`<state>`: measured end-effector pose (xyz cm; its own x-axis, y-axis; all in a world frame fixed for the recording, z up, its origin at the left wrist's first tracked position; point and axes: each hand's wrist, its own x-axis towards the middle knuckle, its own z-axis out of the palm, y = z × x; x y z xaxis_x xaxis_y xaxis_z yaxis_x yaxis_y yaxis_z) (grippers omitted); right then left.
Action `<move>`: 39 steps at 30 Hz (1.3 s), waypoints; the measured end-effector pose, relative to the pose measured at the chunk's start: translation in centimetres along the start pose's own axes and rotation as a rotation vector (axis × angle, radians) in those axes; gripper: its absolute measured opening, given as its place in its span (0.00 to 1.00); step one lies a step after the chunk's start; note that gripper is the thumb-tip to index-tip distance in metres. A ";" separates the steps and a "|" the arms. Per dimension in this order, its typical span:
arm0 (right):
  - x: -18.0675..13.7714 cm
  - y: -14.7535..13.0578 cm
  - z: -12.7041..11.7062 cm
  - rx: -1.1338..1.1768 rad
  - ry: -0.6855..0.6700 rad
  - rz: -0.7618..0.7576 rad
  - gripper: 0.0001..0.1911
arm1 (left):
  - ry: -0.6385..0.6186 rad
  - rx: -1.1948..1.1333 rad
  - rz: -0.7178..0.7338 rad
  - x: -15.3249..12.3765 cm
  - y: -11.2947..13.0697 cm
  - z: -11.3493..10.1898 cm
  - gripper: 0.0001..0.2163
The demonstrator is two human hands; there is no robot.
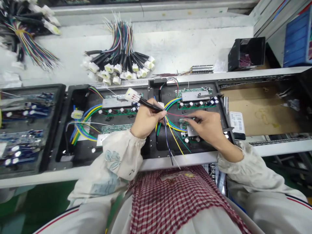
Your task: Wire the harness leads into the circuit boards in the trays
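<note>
My left hand (149, 117) is closed around the black sleeve of a wiring harness (151, 106), whose white connector (132, 95) points up and to the left. From its cut end, blue, yellow, green and white wires hang down over the black tray (168, 148). A thin red wire (175, 114) runs sideways to my right hand (206, 126), which pinches it between thumb and fingers. Beneath both hands the tray holds green circuit boards (197, 103) with metal plates, capacitors and thick coloured cables. The wire's end is hidden in my right fingers.
Behind the trays lies a pile of similar harnesses (122, 61), with another bundle (31, 39) at far left. More board-filled trays (29, 130) stand to the left. At right are a black bin (246, 55), a blue bin (297, 39) and a cardboard sheet (258, 110).
</note>
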<state>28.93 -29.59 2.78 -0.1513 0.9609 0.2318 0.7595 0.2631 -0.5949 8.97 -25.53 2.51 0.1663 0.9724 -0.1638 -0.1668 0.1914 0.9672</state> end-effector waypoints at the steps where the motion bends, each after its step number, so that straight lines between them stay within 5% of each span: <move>1: 0.0 0.0 0.1 -0.007 -0.007 0.001 0.04 | 0.002 0.000 0.002 0.0 0.0 0.0 0.16; 9: 0.1 -0.5 -0.7 -0.114 -0.125 0.034 0.07 | 0.030 -0.041 -0.012 0.1 0.1 -0.1 0.18; 14: -1.5 -2.2 -1.4 -0.084 -0.408 -0.060 0.07 | 0.071 -0.064 -0.015 0.3 -0.1 0.0 0.16; 17: -1.6 -2.3 -0.7 0.107 -0.243 0.002 0.06 | 0.103 -0.043 0.009 0.4 -0.4 0.0 0.15; 20: -0.9 -1.5 0.4 0.007 -0.026 0.063 0.05 | 0.078 -0.003 0.019 0.4 -0.6 -0.1 0.14; 39: -1.0 -0.8 1.1 -0.199 -0.106 0.065 0.07 | 0.077 0.012 0.004 0.3 -0.3 0.0 0.11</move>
<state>27.77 -30.70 2.20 -0.1558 0.9817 0.1094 0.8779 0.1884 -0.4402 9.11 -25.31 2.16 0.0907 0.9806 -0.1739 -0.1554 0.1864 0.9701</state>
